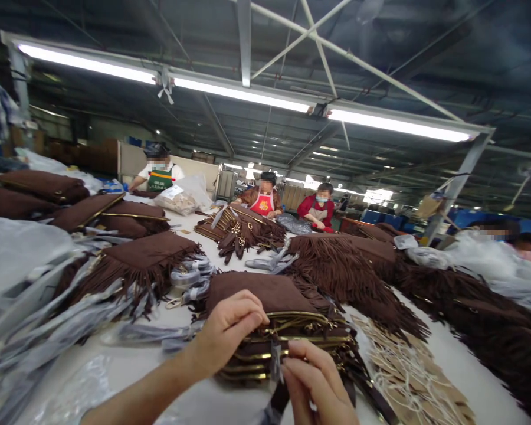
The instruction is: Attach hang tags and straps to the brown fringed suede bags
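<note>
In front of me lies a stack of dark brown suede-like pouches (252, 292) with gold zippers (292, 319) facing me. My left hand (230, 330) rests at the top pouch's zipper edge, thumb and fingers pressed together; whatever lies between the fingertips is hidden. Lower down, my right hand (318, 381) is closed on a dark strap (278, 398) partly wrapped in clear plastic, in front of the zippers. Further dark straps (374, 395) hang from the stack's right side.
Fringed brown bags (144, 254) lie left, with more (336, 260) behind right. Plastic-wrapped straps (71, 321) spread across the white table (194, 404). Brown paper tags with white strings (407, 372) lie right. Co-workers (264, 200) sit across. A lamp bar (248, 94) hangs overhead.
</note>
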Tool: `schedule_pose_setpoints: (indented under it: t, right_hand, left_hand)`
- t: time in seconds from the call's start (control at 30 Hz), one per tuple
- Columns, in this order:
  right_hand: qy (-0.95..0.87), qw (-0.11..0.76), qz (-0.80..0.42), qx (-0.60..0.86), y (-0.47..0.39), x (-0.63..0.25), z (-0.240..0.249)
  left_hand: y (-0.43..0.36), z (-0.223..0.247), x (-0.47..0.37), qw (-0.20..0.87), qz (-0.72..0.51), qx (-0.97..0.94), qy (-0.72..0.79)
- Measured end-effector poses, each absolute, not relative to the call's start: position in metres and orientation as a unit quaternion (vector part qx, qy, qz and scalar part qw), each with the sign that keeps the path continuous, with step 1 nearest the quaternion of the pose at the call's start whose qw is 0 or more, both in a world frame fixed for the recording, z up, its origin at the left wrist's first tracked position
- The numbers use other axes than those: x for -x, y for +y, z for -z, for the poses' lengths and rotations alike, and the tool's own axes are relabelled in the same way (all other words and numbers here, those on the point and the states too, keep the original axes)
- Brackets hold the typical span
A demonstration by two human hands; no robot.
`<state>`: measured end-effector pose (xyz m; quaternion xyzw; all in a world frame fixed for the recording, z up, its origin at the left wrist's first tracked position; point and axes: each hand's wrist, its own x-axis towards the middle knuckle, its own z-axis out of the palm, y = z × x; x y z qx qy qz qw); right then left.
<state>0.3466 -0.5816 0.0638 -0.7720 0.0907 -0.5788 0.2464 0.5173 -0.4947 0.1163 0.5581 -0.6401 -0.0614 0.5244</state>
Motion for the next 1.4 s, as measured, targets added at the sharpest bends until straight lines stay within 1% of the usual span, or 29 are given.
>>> schedule_pose_setpoints:
  t: [0.03, 0.1, 0.17, 0.2, 0.23, 0.3, 0.43, 0.6, 0.67, 0.73, 0.83, 0.93, 1.07, 1.17, 1.2, 1.23, 1.3, 1.4]
  right_hand:
    - [0.082, 0.272, 0.57, 0.771, -0.588, -0.346, -0.064]
    - [0.08, 0.34, 0.534, 0.77, -0.603, -0.344, -0.064]
    - [0.093, 0.394, 0.462, 0.79, -0.62, -0.342, -0.065]
    - [0.099, 0.4, 0.417, 0.81, -0.627, -0.342, -0.065]
    - [0.102, 0.389, 0.377, 0.835, -0.635, -0.343, -0.066]
    - [0.096, 0.325, 0.333, 0.88, -0.646, -0.348, -0.066]
    - [0.087, 0.16, 0.324, 0.928, -0.655, -0.367, -0.063]
    - [0.129, -0.07, 0.297, 0.944, -0.649, -0.38, -0.065]
    - [0.116, -0.131, 0.278, 0.944, -0.645, -0.384, -0.067]
    - [0.105, -0.155, 0.25, 0.95, -0.643, -0.39, -0.068]
    - [0.086, -0.144, 0.189, 0.968, -0.64, -0.399, -0.062]
    - [0.064, -0.089, 0.147, 0.983, -0.638, -0.402, -0.054]
    - [0.075, 0.05, 0.156, 0.984, -0.637, -0.4, -0.057]
    - [0.1, 0.157, 0.186, 0.965, -0.635, -0.403, -0.073]
    - [0.11, 0.18, 0.196, 0.957, -0.634, -0.405, -0.08]
    - [0.126, 0.189, 0.201, 0.953, -0.632, -0.408, -0.086]
    - [0.17, 0.16, 0.176, 0.956, -0.627, -0.416, -0.097]
    - [0.237, 0.039, 0.082, 0.967, -0.616, -0.432, -0.106]
  left_hand:
    - [-0.5, -0.11, -0.529, 0.498, 0.046, -0.583, -0.64]
    - [-0.509, -0.095, -0.552, 0.41, 0.012, -0.643, -0.646]
    - [-0.516, -0.084, -0.571, 0.326, 0.009, -0.68, -0.657]
    - [-0.519, -0.081, -0.578, 0.301, 0.017, -0.687, -0.661]
    - [-0.521, -0.081, -0.582, 0.288, 0.024, -0.691, -0.663]
    - [-0.525, -0.088, -0.586, 0.287, 0.016, -0.702, -0.652]
    - [-0.531, -0.118, -0.585, 0.281, -0.046, -0.712, -0.642]
    - [-0.533, -0.138, -0.59, 0.275, -0.061, -0.687, -0.669]
    - [-0.533, -0.138, -0.592, 0.283, -0.048, -0.67, -0.685]
    - [-0.533, -0.138, -0.594, 0.29, -0.04, -0.656, -0.695]
    - [-0.534, -0.139, -0.596, 0.327, -0.049, -0.666, -0.669]
    - [-0.533, -0.146, -0.602, 0.386, -0.047, -0.685, -0.616]
    - [-0.533, -0.152, -0.611, 0.435, 0.0, -0.693, -0.575]
    - [-0.537, -0.141, -0.613, 0.466, 0.067, -0.708, -0.526]
    - [-0.539, -0.134, -0.613, 0.481, 0.085, -0.718, -0.496]
    - [-0.542, -0.126, -0.613, 0.495, 0.096, -0.727, -0.465]
    - [-0.549, -0.108, -0.615, 0.512, 0.1, -0.746, -0.414]
    - [-0.559, -0.078, -0.617, 0.508, 0.105, -0.771, -0.369]
